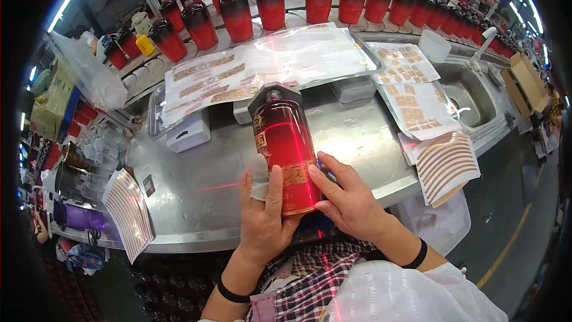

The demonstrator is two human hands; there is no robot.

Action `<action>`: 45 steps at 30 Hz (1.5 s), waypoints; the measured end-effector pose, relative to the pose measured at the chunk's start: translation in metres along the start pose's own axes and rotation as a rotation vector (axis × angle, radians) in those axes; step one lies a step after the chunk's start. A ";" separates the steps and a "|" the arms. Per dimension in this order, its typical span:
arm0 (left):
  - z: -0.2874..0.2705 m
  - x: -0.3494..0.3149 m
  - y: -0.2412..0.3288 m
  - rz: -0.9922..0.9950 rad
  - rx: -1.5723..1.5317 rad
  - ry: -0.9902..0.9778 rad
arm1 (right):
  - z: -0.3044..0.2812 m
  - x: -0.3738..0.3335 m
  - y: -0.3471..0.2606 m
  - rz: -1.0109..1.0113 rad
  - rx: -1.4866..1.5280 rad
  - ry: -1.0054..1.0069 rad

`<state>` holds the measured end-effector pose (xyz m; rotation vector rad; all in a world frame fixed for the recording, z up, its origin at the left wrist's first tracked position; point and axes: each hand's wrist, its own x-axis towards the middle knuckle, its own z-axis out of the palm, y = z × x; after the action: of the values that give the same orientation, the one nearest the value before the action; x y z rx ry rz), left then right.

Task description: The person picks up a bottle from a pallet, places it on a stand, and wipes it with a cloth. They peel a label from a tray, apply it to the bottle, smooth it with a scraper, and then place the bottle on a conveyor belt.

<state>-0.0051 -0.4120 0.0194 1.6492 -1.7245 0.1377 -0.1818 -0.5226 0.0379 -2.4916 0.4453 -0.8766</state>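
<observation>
A glossy red glass bottle [291,137] with a dark top leans back over the steel table's near edge, its neck end at a dark angular rest [257,101]. Gold decals mark its left side and lower front. My left hand [263,214] is closed round the base from the left; one finger wears a white cloth cover [260,177]. From the right, my right hand [351,200] grips the lower part, thumb near the base and fingertips on the gold band. Red light lines cross the bottle. The palm sides of both hands are hidden.
Behind stands a tray [376,62] with gold decal sheets [298,53]. Red-black bottles [271,5] line a conveyor [241,34] at the back. Striped strip sheets [447,164] lie at right, others [128,209] at left. A sink [471,92] and a cardboard box [525,86] are far right.
</observation>
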 end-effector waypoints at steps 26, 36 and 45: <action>-0.002 0.003 0.000 0.017 -0.028 -0.060 | -0.009 0.044 -0.009 0.391 0.506 0.210; 0.004 0.001 -0.001 0.014 -0.207 0.033 | 0.013 0.024 0.006 0.500 0.781 0.289; 0.005 0.000 0.000 -0.002 -0.184 0.010 | 0.028 -0.008 0.039 0.647 0.688 0.274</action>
<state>-0.0074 -0.4144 0.0158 1.5130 -1.6758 -0.0136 -0.1753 -0.5436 -0.0054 -1.4736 0.8151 -0.8936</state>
